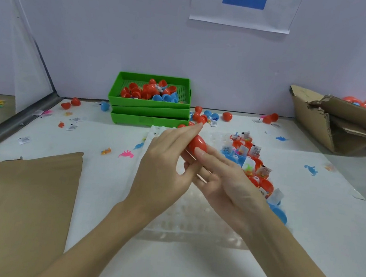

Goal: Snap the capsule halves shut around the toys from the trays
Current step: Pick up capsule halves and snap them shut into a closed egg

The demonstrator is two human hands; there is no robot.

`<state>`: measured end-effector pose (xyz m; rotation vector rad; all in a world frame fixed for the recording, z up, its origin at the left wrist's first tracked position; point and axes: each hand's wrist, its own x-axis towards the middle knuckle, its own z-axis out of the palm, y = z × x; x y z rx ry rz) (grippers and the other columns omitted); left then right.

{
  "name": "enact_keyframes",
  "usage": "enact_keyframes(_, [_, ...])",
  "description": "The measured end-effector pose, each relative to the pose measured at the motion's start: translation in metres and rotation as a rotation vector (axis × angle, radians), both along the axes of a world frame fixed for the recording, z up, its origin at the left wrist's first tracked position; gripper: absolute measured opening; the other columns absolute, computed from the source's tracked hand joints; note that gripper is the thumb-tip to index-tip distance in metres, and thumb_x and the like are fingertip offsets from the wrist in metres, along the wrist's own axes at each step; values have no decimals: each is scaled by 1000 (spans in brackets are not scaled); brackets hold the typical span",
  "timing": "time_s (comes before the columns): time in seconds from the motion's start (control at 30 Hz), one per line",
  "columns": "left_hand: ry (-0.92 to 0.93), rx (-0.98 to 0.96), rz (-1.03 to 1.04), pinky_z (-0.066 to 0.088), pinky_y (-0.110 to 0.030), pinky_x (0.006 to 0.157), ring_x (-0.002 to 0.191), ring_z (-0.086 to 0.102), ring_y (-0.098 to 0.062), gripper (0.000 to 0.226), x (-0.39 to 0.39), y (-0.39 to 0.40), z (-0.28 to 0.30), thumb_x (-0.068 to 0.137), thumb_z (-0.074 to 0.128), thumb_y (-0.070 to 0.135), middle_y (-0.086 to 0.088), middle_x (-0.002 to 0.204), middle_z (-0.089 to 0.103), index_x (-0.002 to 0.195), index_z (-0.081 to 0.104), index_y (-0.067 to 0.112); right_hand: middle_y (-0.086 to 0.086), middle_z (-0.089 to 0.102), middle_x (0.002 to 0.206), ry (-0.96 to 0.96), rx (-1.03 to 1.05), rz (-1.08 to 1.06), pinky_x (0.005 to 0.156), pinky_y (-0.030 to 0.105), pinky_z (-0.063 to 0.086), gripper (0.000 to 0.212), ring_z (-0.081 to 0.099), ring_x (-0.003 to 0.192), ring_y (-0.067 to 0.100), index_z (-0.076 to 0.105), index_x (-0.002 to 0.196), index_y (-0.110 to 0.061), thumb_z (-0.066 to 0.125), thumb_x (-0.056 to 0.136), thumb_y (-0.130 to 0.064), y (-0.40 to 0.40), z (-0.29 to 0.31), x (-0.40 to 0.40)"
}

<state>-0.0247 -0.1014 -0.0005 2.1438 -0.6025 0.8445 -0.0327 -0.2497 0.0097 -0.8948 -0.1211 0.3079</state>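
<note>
A red capsule point(197, 143) sits between both hands above the clear plastic tray point(194, 224). My left hand point(165, 170) has its fingers stretched along the capsule's far side, and my right hand point(225, 180) grips it from below with the thumb on top. Whether the capsule's halves are fully joined is hidden by the fingers. To the right, a row of open red and blue capsule halves point(251, 165) holds small toys and white paper slips.
A stack of green trays point(150, 104) with loose red and blue halves stands at the back. A torn cardboard box point(331, 121) lies at the right, a brown cardboard sheet point(19, 200) at the front left. Loose toys, slips and capsules are scattered over the white table.
</note>
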Motion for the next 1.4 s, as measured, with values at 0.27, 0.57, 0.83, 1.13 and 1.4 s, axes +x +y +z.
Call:
enact_keyframes(0.27, [47,-191,-250,47,-31,111,137,56,-14,47,0,7,11,94,75,12,7,145,62,139,63,13,18,62,141,-172,14,65,110,40,49,43,60,131,33,53,143,-1,53,105,-19,-6,10,-3])
enact_keyframes(0.57, [72,-329,-396,49,-44,109,131,59,-29,34,-10,4,19,96,68,22,2,131,67,129,61,17,11,71,119,-116,207,276,108,35,51,28,69,109,19,75,119,-4,65,97,-18,-3,11,-6])
enact_keyframes(0.83, [-102,-233,-251,46,-21,98,114,62,-15,32,-19,-5,23,99,63,20,0,119,65,127,62,5,8,70,108,-121,275,278,108,37,50,32,70,101,18,74,117,-4,52,98,-18,9,2,-8])
enact_keyframes(1.13, [-75,-255,-254,48,-20,95,110,63,-12,32,-20,-7,24,98,65,15,-1,116,67,126,64,0,10,66,106,-96,329,228,119,46,36,33,67,97,18,73,116,0,52,96,-15,14,1,-10])
enact_keyframes(1.4, [95,-296,-370,50,-29,104,124,62,-23,36,-17,-2,23,101,60,19,-1,127,65,135,55,10,13,68,114,-53,240,163,108,40,49,32,66,101,21,72,119,1,54,97,-13,7,8,-10])
